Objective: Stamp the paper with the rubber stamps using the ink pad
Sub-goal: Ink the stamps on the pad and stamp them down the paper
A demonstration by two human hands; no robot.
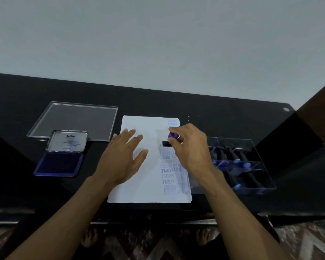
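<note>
The paper [139, 166] lies flat on the dark counter [214, 109], its long axis running away from the person, short edge nearest the body. The left hand [123, 156] rests on the sheet's left half, fingers straight and spread, gripping nothing; it is probably there to stop the sheet sliding or lifting with the stamp.

The right hand [188, 147] has its fingers curled round the purple-topped handle of a rubber stamp [172, 138], pinching it from above. The stamp stands roughly upright, handle up, with its black base down at the paper near the right margin; whether the base is pressed fully onto the sheet cannot be told. The base's long axis runs left to right, across the sheet.

Below it a column of purple prints [170, 171] runs down the right side toward the near edge, and a few more sit at the far right corner. The stamp sits between these two groups, so the person seems to be filling the column in order.

The ink pad [59, 164] lies open to the left of the paper, well apart from it, its lid propped up behind, within the left side's reach. A clear lid [73, 119] lies flat behind it. To the right, just beside the paper, a clear compartmented box [238, 166] holds more stamps lying on their sides, close to the working hand.
</note>
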